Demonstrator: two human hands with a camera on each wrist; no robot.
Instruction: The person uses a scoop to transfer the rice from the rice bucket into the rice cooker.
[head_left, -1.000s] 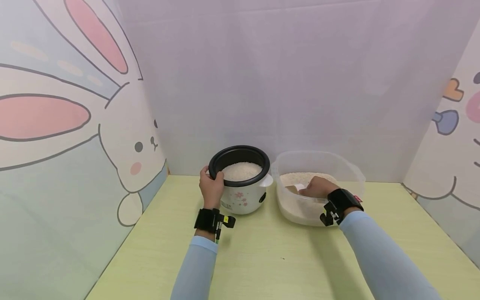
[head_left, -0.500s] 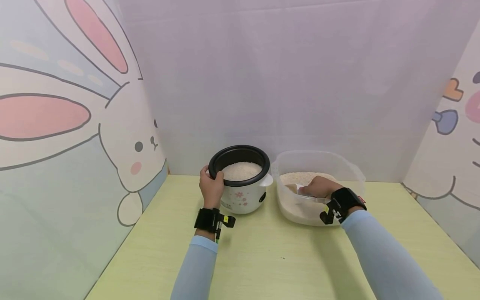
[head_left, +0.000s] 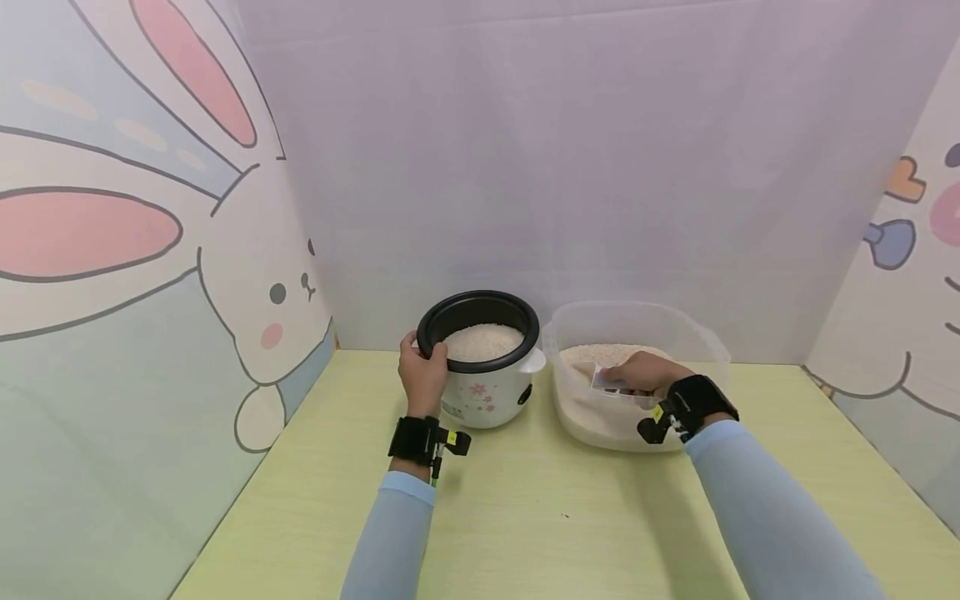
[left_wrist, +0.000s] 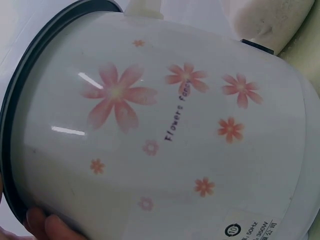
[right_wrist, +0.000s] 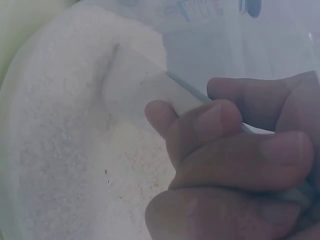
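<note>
My left hand (head_left: 423, 379) grips the black rim at the left of a white rice cooker (head_left: 480, 400) with pink flowers, thumb at the front. White rice (head_left: 483, 342) is heaped in its black inner pot (head_left: 480, 304). My right hand (head_left: 643, 372) reaches into a clear plastic tub (head_left: 637, 315), its fingers curled round the handle of a pale, see-through scoop (head_left: 600, 379). In the right wrist view the scoop (right_wrist: 137, 82) has its front end against the rice (right_wrist: 60, 100) in the tub. The left wrist view shows fingertips (left_wrist: 52, 227) under the cooker's rim.
Cooker and tub stand side by side on a pale green table (head_left: 517, 525), near the back curtain (head_left: 555, 167). Panels with a cartoon rabbit (head_left: 262, 292) flank the left side, and another printed panel (head_left: 900, 333) the right. A tiny dark speck (head_left: 565, 516) lies in front.
My right hand has drawn slightly to the right inside the tub and turned a little, so more of the scoop shows. The left hand and the cooker have stayed still.
</note>
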